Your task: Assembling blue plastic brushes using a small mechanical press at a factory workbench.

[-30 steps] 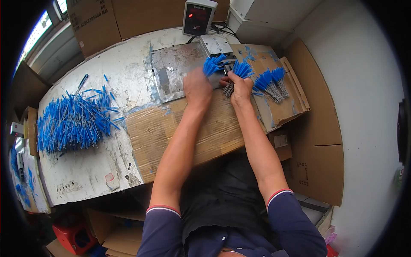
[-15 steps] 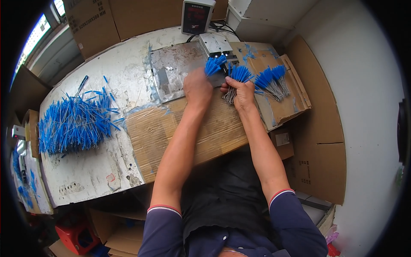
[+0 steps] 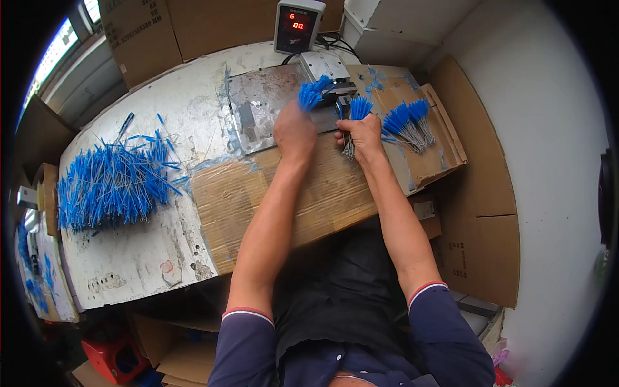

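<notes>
Beside right hand (image 3: 362, 134), loose blue-tipped bundle (image 3: 407, 124)

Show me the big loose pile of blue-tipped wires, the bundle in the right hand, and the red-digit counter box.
loose pile (image 3: 113, 187), head view, middle of heap.
right-hand bundle (image 3: 359, 108), head view, blue tips above fist.
counter box (image 3: 295, 26), head view, its front face.
</notes>
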A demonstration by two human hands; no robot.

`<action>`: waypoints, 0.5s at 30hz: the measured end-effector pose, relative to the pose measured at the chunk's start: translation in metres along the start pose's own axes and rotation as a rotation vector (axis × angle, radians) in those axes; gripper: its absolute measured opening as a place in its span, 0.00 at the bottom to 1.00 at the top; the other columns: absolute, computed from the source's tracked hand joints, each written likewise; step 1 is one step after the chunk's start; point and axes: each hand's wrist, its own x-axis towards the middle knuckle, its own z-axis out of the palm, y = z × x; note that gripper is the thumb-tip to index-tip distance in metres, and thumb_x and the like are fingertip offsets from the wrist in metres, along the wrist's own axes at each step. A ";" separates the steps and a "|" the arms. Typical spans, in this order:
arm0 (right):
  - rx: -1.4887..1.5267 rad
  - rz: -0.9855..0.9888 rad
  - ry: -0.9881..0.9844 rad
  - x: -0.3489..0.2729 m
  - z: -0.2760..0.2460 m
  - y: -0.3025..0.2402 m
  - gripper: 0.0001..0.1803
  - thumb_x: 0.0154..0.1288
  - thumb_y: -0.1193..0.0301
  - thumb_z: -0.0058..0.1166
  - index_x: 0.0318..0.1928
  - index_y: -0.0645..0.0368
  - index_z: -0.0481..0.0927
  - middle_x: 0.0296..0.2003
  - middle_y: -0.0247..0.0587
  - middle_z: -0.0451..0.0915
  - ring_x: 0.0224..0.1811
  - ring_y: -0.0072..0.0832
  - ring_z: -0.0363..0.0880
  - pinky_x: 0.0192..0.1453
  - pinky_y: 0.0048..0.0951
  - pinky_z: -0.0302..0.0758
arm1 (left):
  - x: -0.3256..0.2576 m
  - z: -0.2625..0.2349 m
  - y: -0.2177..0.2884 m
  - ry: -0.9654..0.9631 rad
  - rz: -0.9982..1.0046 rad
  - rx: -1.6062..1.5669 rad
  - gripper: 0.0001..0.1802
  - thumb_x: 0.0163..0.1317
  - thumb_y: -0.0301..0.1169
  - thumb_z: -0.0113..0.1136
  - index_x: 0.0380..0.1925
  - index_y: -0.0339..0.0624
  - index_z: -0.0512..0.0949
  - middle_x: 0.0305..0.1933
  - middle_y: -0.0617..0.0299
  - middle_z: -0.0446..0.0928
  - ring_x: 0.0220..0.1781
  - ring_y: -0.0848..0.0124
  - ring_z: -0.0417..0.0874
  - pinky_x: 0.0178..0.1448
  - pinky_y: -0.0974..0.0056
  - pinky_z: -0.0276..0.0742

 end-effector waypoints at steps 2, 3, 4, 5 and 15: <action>-0.132 -0.013 0.000 0.006 0.005 -0.001 0.05 0.51 0.83 0.63 0.23 0.71 0.79 0.20 0.49 0.81 0.16 0.33 0.82 0.16 0.30 0.77 | 0.000 -0.001 0.000 -0.008 -0.017 -0.014 0.08 0.55 0.20 0.58 0.37 0.37 0.77 0.36 0.45 0.81 0.42 0.42 0.82 0.46 0.44 0.75; -0.133 -0.013 -0.003 0.009 0.006 -0.001 0.05 0.51 0.83 0.63 0.23 0.71 0.79 0.20 0.49 0.81 0.16 0.33 0.82 0.16 0.30 0.77 | 0.001 -0.001 -0.001 -0.006 -0.018 -0.013 0.08 0.55 0.20 0.58 0.37 0.37 0.77 0.36 0.45 0.81 0.42 0.42 0.82 0.46 0.44 0.75; -0.148 0.005 -0.004 0.012 0.007 -0.001 0.06 0.51 0.83 0.63 0.23 0.72 0.79 0.19 0.49 0.81 0.16 0.33 0.82 0.16 0.30 0.77 | 0.001 -0.001 0.000 -0.010 -0.020 -0.014 0.08 0.55 0.20 0.58 0.37 0.37 0.77 0.37 0.44 0.81 0.42 0.42 0.82 0.46 0.44 0.74; -0.162 0.023 -0.005 0.015 0.007 0.000 0.06 0.51 0.83 0.63 0.23 0.72 0.79 0.19 0.50 0.81 0.16 0.33 0.81 0.16 0.30 0.77 | 0.001 -0.001 0.000 -0.015 -0.022 -0.015 0.09 0.55 0.20 0.58 0.37 0.37 0.77 0.37 0.44 0.81 0.42 0.42 0.82 0.46 0.44 0.74; -0.184 0.068 0.076 0.020 0.017 -0.007 0.05 0.51 0.85 0.61 0.22 0.71 0.78 0.20 0.50 0.81 0.16 0.33 0.81 0.15 0.33 0.77 | 0.001 0.002 -0.002 0.088 0.035 -0.007 0.05 0.62 0.25 0.56 0.37 0.41 0.77 0.39 0.49 0.79 0.47 0.47 0.78 0.49 0.46 0.74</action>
